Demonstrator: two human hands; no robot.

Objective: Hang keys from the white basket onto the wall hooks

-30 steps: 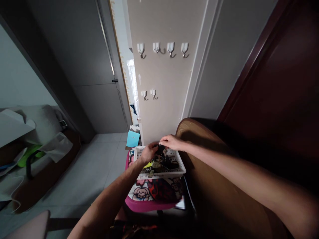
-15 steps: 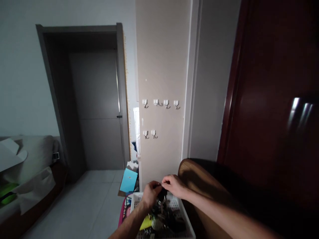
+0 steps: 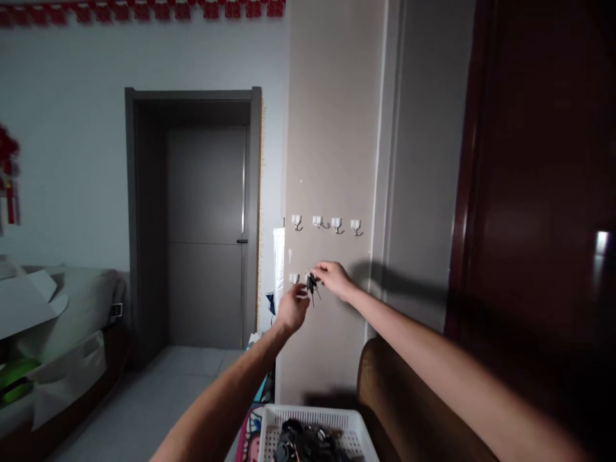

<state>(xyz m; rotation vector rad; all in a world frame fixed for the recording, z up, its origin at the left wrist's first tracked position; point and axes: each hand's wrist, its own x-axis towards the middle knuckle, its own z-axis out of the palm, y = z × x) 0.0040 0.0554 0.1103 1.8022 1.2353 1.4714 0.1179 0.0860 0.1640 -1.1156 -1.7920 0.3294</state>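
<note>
Up at the lower row of wall hooks, a small bunch of keys (image 3: 312, 283) with dark heads hangs below my right hand (image 3: 333, 278). The right thumb and fingers pinch it at the top. My left hand (image 3: 292, 308) is just below and to the left, its curled fingertips at the left edge of the keys. One lower white hook (image 3: 294, 278) shows beside the keys. A second lower hook is mostly hidden behind my right fingertips and the keys. Beneath the hands stands a white plastic basket (image 3: 315, 412) holding a dark jumble of keys and other small items.
Several white hooks, one of them a hook (image 3: 336, 224), form a row higher on the beige wall (image 3: 332, 128). A brown curved board (image 3: 385, 378) stands right of the basket. Farther left are a grey door (image 3: 206, 282) and a sofa (image 3: 91, 295); a dark red door (image 3: 539, 192) is at right.
Both hands have risen from just above the basket to the lower hooks, bringing the keys up. The camera view has tilted upward and turned left.
</note>
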